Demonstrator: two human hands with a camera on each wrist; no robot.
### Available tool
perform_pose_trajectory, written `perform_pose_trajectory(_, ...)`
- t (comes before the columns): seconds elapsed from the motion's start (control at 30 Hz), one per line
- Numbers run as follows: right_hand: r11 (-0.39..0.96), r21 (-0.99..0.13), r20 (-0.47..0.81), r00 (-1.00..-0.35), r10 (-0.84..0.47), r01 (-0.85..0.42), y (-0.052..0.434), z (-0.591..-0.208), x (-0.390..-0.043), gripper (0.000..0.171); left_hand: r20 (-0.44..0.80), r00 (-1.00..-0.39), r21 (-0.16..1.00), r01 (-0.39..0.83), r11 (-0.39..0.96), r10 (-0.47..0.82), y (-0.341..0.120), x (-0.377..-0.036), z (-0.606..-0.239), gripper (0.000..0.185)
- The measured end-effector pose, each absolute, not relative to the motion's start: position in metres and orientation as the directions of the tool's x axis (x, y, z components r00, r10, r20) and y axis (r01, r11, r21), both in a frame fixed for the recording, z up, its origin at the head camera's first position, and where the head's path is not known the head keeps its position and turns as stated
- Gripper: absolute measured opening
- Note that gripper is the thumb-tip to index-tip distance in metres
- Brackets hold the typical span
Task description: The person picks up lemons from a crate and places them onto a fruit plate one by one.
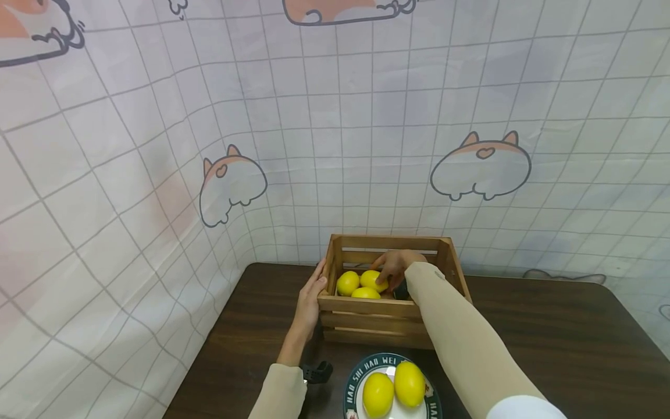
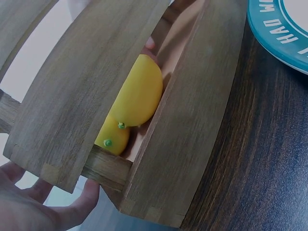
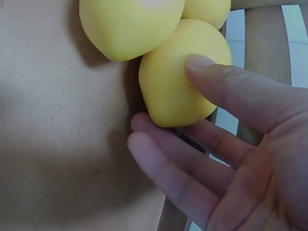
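Note:
A slatted wooden crate [image 1: 371, 308] stands on the dark table with three yellow lemons inside, bunched toward its left end. My right hand [image 1: 398, 265] reaches into it over the front. In the right wrist view its thumb lies on one lemon [image 3: 180, 82] and its fingers pass along the other side, pinching the fruit. Another lemon [image 3: 127, 24] touches that one. My left hand [image 1: 309, 297] rests against the crate's left end, fingers extended along the outside. The left wrist view shows its thumb [image 2: 89, 197] at the end slat; its other fingertips are partly hidden.
In front of the crate is a green-rimmed plate [image 1: 352, 387] bearing two lemons [image 1: 394, 389]. A white gridded cloth [image 1: 361, 145] with cartoon drawings hangs behind and left of the table [image 1: 539, 331]. A dark strapped device [image 1: 316, 372] is on the left wrist.

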State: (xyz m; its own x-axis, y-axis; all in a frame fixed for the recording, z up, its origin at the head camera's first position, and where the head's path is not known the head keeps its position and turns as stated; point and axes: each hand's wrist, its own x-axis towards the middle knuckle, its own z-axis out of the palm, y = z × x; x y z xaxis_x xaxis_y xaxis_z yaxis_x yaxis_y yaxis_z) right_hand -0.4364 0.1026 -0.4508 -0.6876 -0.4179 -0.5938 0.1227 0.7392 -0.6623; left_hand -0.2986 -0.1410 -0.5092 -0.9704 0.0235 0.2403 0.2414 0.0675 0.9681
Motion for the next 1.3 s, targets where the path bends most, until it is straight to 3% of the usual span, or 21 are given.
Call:
perform_pose_trajectory(0.33, 0.727, -0.674, -0.598, -0.673, -0.435, 0.128, 0.104, -0.458, -0.441, 0.068, 0.246, -0.969, 0.967, 0.247, 0.069, 0.026, -0.142, -0.298, -0.51, 0.049)
perform_pose_trajectory(0.6, 0.76, -0.647, -0.594, -0.666, -0.452, 0.062, 0.104, -0.458, -0.442, 0.07, 0.248, -0.968, 0.966, 0.249, 0.066, 0.026, -0.142, -0.296, -0.509, 0.05)
perform_pose_trajectory(0.83, 0.727, -0.675, -0.614, -0.641, -0.461, 0.125, 0.102, -0.461, -0.443, 0.074, 0.253, -0.967, 0.965, 0.255, 0.064, 0.03, -0.141, -0.296, -0.508, 0.05)
perform_pose_trajectory(1.3, 0.73, -0.676, -0.633, -0.588, -0.504, 0.101, 0.101, -0.452, -0.434, 0.068, 0.245, -0.969, 0.968, 0.246, 0.054, 0.025, -0.14, -0.295, -0.505, 0.05)
